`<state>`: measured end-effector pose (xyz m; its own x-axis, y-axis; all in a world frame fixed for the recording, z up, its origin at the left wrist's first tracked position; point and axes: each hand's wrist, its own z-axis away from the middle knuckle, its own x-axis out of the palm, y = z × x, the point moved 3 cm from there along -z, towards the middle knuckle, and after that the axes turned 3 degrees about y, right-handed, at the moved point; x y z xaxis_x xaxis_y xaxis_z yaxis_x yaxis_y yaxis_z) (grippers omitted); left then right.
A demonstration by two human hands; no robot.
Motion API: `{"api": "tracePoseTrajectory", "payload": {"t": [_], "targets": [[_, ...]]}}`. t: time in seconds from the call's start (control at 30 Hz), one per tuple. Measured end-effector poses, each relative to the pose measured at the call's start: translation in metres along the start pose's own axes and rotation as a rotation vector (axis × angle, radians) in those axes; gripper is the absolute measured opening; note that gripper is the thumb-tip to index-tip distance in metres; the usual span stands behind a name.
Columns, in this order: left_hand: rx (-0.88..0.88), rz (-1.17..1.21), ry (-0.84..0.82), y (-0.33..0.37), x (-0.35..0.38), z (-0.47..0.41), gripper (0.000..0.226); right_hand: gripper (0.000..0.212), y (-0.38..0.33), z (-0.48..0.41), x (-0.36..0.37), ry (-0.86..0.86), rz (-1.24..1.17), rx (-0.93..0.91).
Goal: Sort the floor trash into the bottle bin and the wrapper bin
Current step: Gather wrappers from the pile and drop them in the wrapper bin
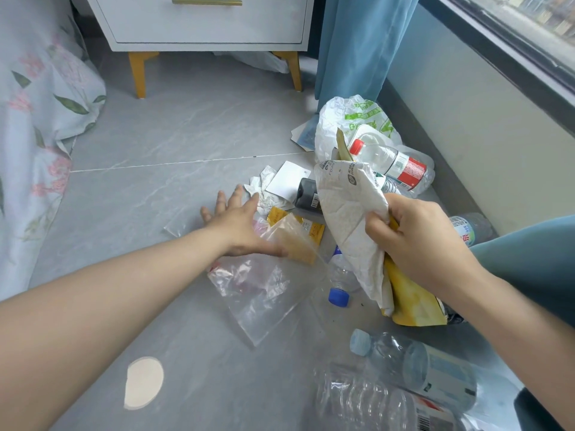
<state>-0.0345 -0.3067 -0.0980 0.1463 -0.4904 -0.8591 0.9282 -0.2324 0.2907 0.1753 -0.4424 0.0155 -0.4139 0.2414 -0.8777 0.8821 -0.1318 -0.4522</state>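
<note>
right hand grips crumpled white wrapper.

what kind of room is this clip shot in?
Likely a bedroom: floral bedding hangs at the left, a white nightstand with a drawer stands ahead, and a blue curtain hangs beside the window.

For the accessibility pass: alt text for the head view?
The right hand grips a white wrapper and a yellow wrapper above a grey floor littered with trash, while the left hand, fingers spread, hovers over clear bags. A red-capped bottle lies by a white bag, more bottles nearer the camera; a nightstand stands behind.
</note>
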Motion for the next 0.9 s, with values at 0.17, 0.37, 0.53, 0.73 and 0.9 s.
{"api": "tracePoseTrajectory", "payload": {"t": [0.17,0.37,0.53,0.73,0.9], "targets": [[-0.172,-0.115,-0.070,-0.019,-0.004,-0.010,0.159,0.036,0.000,0.001,-0.001,-0.007,-0.010,0.004],[-0.064,-0.138,0.050,-0.010,0.016,-0.008,0.148,0.034,0.002,0.001,0.002,-0.004,0.006,0.005],[0.049,-0.109,0.089,-0.004,0.013,-0.009,0.126,0.034,0.001,0.000,0.003,0.002,0.021,-0.010],[0.334,-0.130,0.031,0.017,0.020,-0.008,0.098,0.033,-0.001,0.002,0.004,-0.010,0.014,-0.005],[0.382,-0.200,-0.030,0.032,0.020,-0.006,0.093,0.033,0.001,0.002,0.003,-0.010,0.019,-0.006]]}}
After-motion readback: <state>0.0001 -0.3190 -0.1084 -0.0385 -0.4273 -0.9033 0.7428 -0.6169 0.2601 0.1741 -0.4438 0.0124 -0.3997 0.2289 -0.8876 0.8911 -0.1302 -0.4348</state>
